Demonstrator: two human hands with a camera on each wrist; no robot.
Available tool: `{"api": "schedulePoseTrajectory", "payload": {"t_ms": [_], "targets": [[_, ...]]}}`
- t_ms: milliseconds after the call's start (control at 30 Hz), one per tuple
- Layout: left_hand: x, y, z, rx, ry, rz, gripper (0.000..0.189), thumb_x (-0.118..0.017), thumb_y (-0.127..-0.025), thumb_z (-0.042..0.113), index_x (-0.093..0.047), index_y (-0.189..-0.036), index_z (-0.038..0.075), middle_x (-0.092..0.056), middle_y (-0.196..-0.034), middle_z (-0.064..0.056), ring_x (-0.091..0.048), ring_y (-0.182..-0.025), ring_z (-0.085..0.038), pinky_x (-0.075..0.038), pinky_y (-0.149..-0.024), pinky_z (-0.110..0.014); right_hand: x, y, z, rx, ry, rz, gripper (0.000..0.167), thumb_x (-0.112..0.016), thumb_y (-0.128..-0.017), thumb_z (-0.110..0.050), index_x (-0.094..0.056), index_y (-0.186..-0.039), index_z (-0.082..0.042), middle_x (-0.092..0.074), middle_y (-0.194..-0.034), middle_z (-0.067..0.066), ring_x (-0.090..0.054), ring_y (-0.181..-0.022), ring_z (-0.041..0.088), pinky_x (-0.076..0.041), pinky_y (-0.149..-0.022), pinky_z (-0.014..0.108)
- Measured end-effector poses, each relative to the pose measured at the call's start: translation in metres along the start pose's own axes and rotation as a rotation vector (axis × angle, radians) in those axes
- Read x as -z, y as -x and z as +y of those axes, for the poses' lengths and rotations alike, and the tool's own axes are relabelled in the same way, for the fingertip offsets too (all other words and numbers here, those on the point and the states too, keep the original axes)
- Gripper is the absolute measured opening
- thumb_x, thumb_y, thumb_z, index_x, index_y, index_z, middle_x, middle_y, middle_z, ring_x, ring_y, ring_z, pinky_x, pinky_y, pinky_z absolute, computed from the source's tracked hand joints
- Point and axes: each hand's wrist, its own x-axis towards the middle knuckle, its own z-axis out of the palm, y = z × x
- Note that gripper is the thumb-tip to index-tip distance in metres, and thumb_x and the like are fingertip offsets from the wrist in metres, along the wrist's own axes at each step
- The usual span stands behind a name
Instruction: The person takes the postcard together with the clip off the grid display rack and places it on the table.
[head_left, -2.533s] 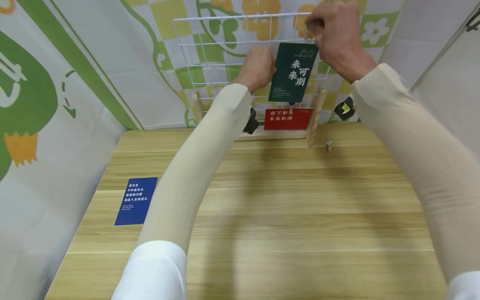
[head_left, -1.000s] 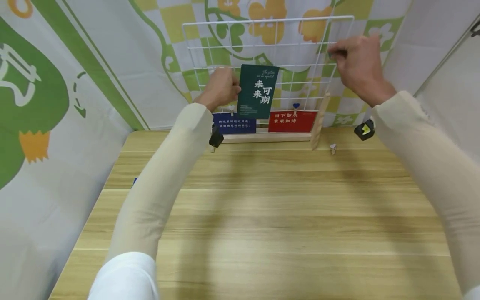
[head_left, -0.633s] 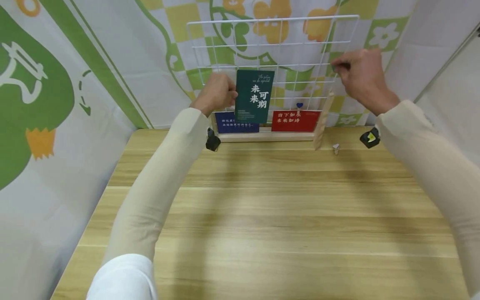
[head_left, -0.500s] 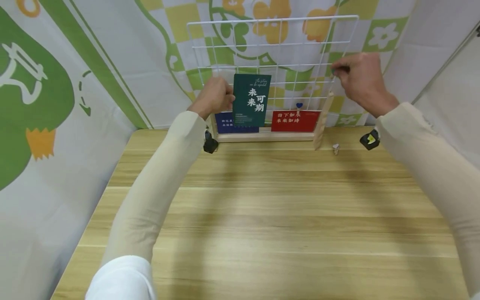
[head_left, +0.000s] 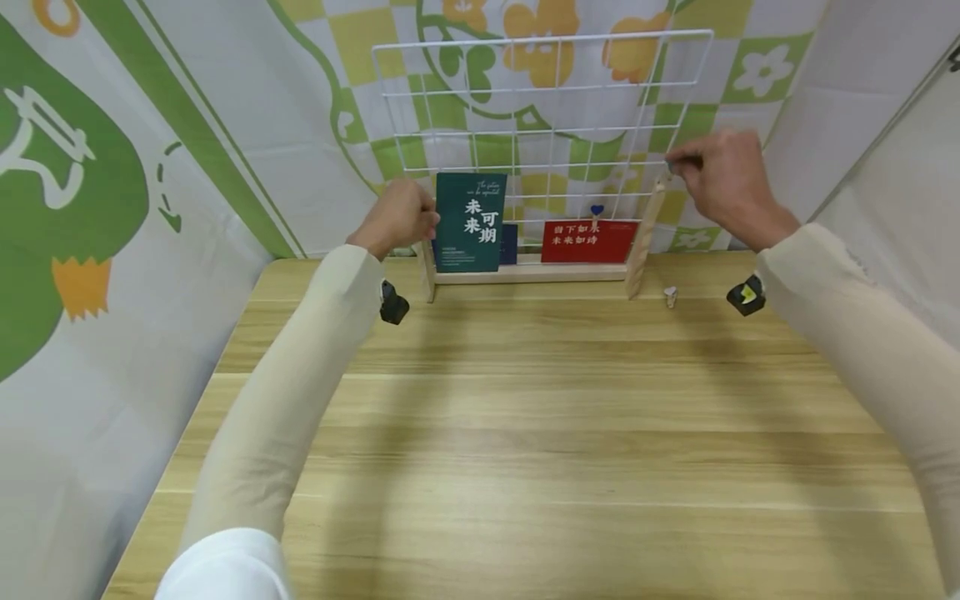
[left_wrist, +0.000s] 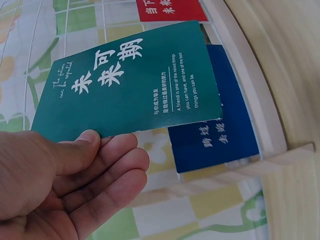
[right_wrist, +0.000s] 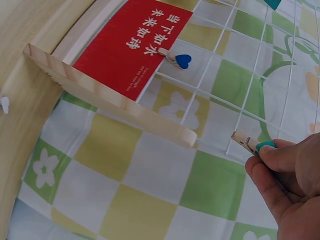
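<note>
Pinched by its edge between thumb and fingers, a dark green card (left_wrist: 125, 90) with white lettering is in my left hand (head_left: 397, 218). In the head view it stands in front of the grid's lower left and covers most of a blue card (left_wrist: 215, 125). My right hand (head_left: 731, 183) pinches a small wooden clothespin (right_wrist: 246, 141) with a teal top, beside the right edge of the white wire grid (head_left: 555, 131). A red card (head_left: 590, 242) hangs low on the grid under a clothespin (right_wrist: 175, 59) with a blue heart.
The grid stands in a wooden base (head_left: 532, 273) at the back of the wooden table (head_left: 555, 417). Another small clothespin (head_left: 671, 297) lies on the table right of the base. A patterned cloth (head_left: 757, 75) hangs behind the grid.
My left hand has brought the green card from the grid's upper right down and left, in front of the blue card. My right hand has moved down and right, still pinching the clothespin.
</note>
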Motion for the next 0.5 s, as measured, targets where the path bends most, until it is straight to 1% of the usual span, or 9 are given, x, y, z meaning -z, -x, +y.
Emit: {"api": "schedulePoseTrajectory", "payload": {"t_ms": [67, 100, 200, 267, 300, 333, 400, 433, 500], "targets": [[-0.001, 0.002, -0.004, 0.014, 0.009, -0.014, 0.039, -0.053, -0.099, 0.008, -0.058, -0.06, 0.004, -0.072, -0.074, -0.012, -0.062, -0.063, -0.015, -0.045, -0.06, -0.025, -0.001, 0.003, 0.002, -0.002, 0.001, -0.004, 0.017, -0.062, -0.095, -0.004, -0.073, -0.106, 0.002, -0.071, -0.105, 0.024, -0.072, -0.082, 0.038, -0.034, -0.046, 0.004], [-0.002, 0.003, -0.006, 0.017, 0.013, -0.021, 0.039, -0.054, -0.099, 0.007, -0.058, -0.06, 0.004, -0.072, -0.075, -0.013, -0.064, -0.063, -0.015, -0.046, -0.059, -0.025, -0.002, 0.004, 0.004, 0.0, 0.0, -0.004, 0.017, -0.062, -0.095, -0.003, -0.073, -0.106, 0.002, -0.071, -0.105, 0.024, -0.072, -0.077, 0.036, -0.035, -0.045, 0.005], [-0.002, 0.007, -0.012, 0.024, 0.018, -0.037, 0.036, -0.053, -0.1, 0.007, -0.062, -0.065, 0.001, -0.073, -0.079, -0.017, -0.067, -0.065, -0.018, -0.053, -0.063, -0.029, -0.005, 0.008, 0.008, 0.028, -0.001, 0.014, 0.016, -0.063, -0.093, -0.001, -0.073, -0.105, 0.003, -0.071, -0.103, 0.025, -0.065, -0.061, 0.018, -0.034, -0.043, 0.007], [-0.002, 0.01, -0.017, 0.028, 0.021, -0.041, 0.033, -0.053, -0.099, 0.007, -0.066, -0.071, -0.001, -0.073, -0.08, -0.017, -0.067, -0.066, -0.019, -0.055, -0.066, -0.031, -0.007, 0.011, 0.011, 0.048, 0.001, 0.028, 0.016, -0.062, -0.092, 0.001, -0.074, -0.104, 0.003, -0.071, -0.102, 0.025, -0.06, -0.058, 0.013, -0.033, -0.044, 0.006], [-0.002, 0.012, -0.02, 0.033, 0.022, -0.044, 0.031, -0.053, -0.099, 0.007, -0.068, -0.073, -0.002, -0.073, -0.08, -0.016, -0.067, -0.066, -0.018, -0.056, -0.067, -0.031, -0.008, 0.012, 0.012, 0.06, 0.006, 0.036, 0.016, -0.062, -0.092, 0.001, -0.074, -0.103, 0.003, -0.072, -0.101, 0.025, -0.059, -0.057, 0.013, -0.033, -0.046, 0.006], [-0.003, 0.014, -0.024, 0.042, 0.031, -0.044, 0.03, -0.053, -0.099, 0.007, -0.069, -0.077, -0.003, -0.073, -0.08, -0.017, -0.067, -0.066, -0.018, -0.056, -0.067, -0.031, -0.009, 0.014, 0.013, 0.072, 0.01, 0.044, 0.016, -0.062, -0.092, 0.002, -0.075, -0.102, 0.003, -0.072, -0.1, 0.024, -0.062, -0.059, 0.015, -0.032, -0.048, 0.004], [-0.003, 0.017, -0.03, 0.056, 0.041, -0.049, 0.028, -0.054, -0.099, 0.007, -0.071, -0.08, -0.004, -0.073, -0.079, -0.016, -0.067, -0.066, -0.018, -0.056, -0.065, -0.029, -0.011, 0.016, 0.016, 0.096, 0.017, 0.062, 0.016, -0.062, -0.09, 0.004, -0.075, -0.099, 0.003, -0.072, -0.098, 0.024, -0.07, -0.067, 0.028, -0.03, -0.053, 0.003], [-0.004, 0.019, -0.033, 0.071, 0.049, -0.059, 0.027, -0.053, -0.099, 0.007, -0.072, -0.083, -0.004, -0.073, -0.079, -0.015, -0.066, -0.066, -0.017, -0.055, -0.065, -0.028, -0.012, 0.017, 0.017, 0.106, 0.021, 0.07, 0.015, -0.063, -0.09, 0.004, -0.076, -0.098, 0.003, -0.073, -0.097, 0.024, -0.071, -0.071, 0.033, -0.029, -0.055, 0.002], [-0.004, 0.022, -0.038, 0.092, 0.057, -0.073, 0.027, -0.053, -0.1, 0.008, -0.072, -0.086, -0.004, -0.073, -0.08, -0.015, -0.067, -0.068, -0.018, -0.055, -0.065, -0.028, -0.014, 0.019, 0.02, 0.113, 0.028, 0.077, 0.015, -0.062, -0.089, 0.005, -0.076, -0.096, 0.004, -0.073, -0.095, 0.024, -0.071, -0.072, 0.035, -0.027, -0.056, 0.003]]}}
